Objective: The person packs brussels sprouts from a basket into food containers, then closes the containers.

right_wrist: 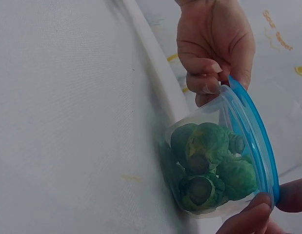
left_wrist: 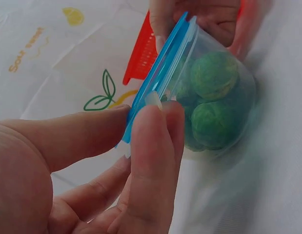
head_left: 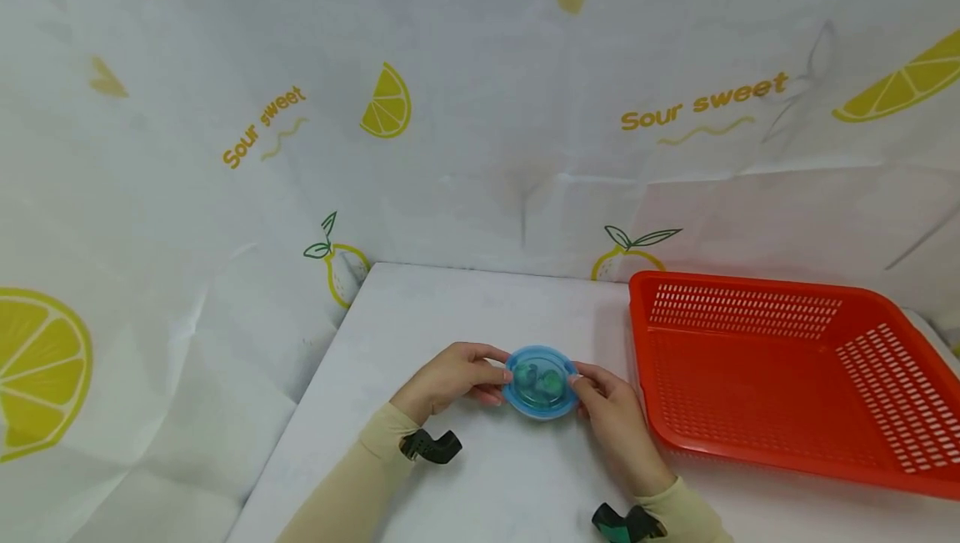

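Note:
A clear plastic container (left_wrist: 246,97) with a blue lid (head_left: 542,359) stands on the white table. Through its walls show several green Brussels sprouts (right_wrist: 207,146). My left hand (head_left: 461,380) pinches the left edge of the lid and rim; in the left wrist view its thumb (left_wrist: 92,131) lies against the lid and its fingers are under the rim. On the opposite side, my right hand (head_left: 611,409) pinches the rim between thumb and fingers. Whether the lid is fully pressed down all round cannot be told.
A red perforated plastic basket (head_left: 750,376) sits on the table (head_left: 450,301) to the right, close beside my right hand. A white cloth (head_left: 480,151) printed with lemons hangs behind and to the left. Dark straps (head_left: 431,446) are on both wrists.

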{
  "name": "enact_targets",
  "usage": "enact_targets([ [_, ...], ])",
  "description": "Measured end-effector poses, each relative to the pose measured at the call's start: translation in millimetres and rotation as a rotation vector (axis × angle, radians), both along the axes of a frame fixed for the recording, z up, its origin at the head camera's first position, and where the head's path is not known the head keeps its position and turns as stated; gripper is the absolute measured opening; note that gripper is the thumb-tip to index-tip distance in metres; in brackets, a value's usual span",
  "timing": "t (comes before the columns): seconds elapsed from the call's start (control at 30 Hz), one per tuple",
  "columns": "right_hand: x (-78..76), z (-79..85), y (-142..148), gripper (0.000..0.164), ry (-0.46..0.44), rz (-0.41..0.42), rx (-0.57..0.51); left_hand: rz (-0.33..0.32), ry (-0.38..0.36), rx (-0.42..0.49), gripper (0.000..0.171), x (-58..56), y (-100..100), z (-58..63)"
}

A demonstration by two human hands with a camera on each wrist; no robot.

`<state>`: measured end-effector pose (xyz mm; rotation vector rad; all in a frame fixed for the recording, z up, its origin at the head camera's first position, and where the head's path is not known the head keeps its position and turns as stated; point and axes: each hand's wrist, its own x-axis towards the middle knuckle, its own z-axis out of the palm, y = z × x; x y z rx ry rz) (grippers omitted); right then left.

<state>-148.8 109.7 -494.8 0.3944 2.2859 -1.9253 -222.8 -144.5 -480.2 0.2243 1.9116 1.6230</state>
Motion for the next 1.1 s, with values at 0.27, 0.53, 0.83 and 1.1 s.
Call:
enact_targets([
  [0.27, 0.2, -0.8, 0.2, 0.043, 0.008, 0.000, -0.023, 0.019, -0.010, 0.031, 0.046, 1.8, 1.7, 2.1],
  [0.53, 0.3, -1.0, 0.0, 0.042, 0.014, -0.004, -0.037, 0.043, -0.020, 0.024, 0.045, 2.1, 1.9, 0.9],
  [0.83, -0.4, -3.0, 1.1, 0.042, 0.016, 0.006, -0.032, 0.070, -0.033, 0.034, 0.041, 0.9, 2.8, -4.3],
  [1.1, -0.7, -3.9, 1.9, 0.042, 0.014, 0.009, -0.016, 0.070, -0.022, 0.033, 0.042, 1.6, 2.5, -5.9],
])
